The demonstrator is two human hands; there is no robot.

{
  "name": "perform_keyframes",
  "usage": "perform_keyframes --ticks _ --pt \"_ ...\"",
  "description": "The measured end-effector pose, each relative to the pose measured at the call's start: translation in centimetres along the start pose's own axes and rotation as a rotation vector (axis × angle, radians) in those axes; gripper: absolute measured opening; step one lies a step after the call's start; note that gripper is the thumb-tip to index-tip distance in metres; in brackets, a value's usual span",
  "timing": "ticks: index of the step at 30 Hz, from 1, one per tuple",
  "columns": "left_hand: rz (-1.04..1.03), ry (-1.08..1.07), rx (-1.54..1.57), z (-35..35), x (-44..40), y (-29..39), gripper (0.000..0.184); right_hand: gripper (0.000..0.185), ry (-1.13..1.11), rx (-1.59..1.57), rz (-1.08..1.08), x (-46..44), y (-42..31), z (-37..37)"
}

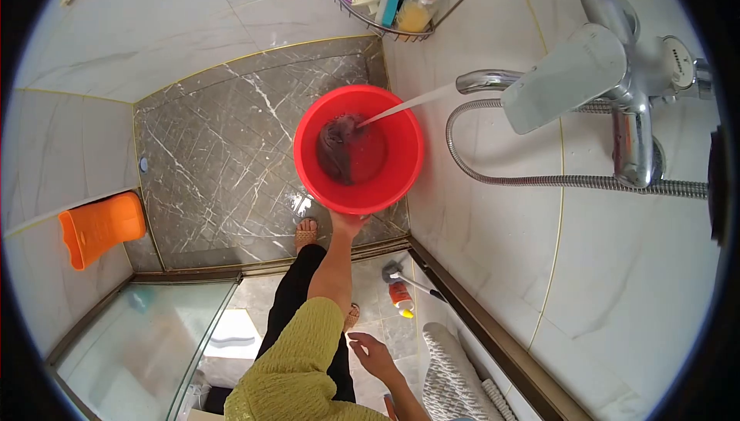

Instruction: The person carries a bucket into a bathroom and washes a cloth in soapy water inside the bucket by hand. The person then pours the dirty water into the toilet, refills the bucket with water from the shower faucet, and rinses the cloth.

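Observation:
A red bucket (302, 161) is in the middle of the head view, its mouth facing me. Inside lies a wet dark cloth (334, 151), and a stream of water (412, 103) pours onto it. My left hand (350, 223) grips the bucket at its near side; most of the fingers are hidden under the rim. The water comes from the spout of a chrome faucet (493, 80) on the right wall. My right hand (374, 354) hangs low near my body, fingers loosely bent and apart, with nothing in it.
A wire corner shelf (385, 30) holds bottles, including an orange-pump bottle (416, 13). A shower hose (532, 181) loops below the faucet. An orange container (104, 227) hangs at left near the glass door (146, 344). A brush (416, 284) and textured grey-white fabric (451, 375) are at lower right.

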State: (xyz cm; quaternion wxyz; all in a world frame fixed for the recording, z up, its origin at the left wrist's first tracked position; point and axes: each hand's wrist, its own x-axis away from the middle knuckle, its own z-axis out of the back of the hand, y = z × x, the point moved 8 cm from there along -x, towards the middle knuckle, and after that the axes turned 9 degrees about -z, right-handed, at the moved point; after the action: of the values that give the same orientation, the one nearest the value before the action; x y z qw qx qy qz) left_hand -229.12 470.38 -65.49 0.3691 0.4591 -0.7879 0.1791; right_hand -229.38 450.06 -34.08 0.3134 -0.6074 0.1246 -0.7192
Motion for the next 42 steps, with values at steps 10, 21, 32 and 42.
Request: perform_keyframes --ticks 10,21,32,42 --pt "-0.104 0.332 0.129 0.3 5.2 1.0 0.043 0.022 0.14 0.114 0.099 -1.8 -2.3 2.2" --pt "0.08 0.272 -0.453 -5.5 10.3 3.6 0.023 0.026 -0.018 0.105 0.295 -1.3 -12.7 4.4" --pt "0.081 0.293 -0.383 -10.6 7.3 7.0 0.041 0.04 0.136 -0.296 0.559 -2.4 -37.1 18.4" --pt "-0.048 0.484 -0.622 -12.3 7.6 12.3 0.045 0.053 0.078 -0.36 0.46 -2.1 -39.1 21.6"
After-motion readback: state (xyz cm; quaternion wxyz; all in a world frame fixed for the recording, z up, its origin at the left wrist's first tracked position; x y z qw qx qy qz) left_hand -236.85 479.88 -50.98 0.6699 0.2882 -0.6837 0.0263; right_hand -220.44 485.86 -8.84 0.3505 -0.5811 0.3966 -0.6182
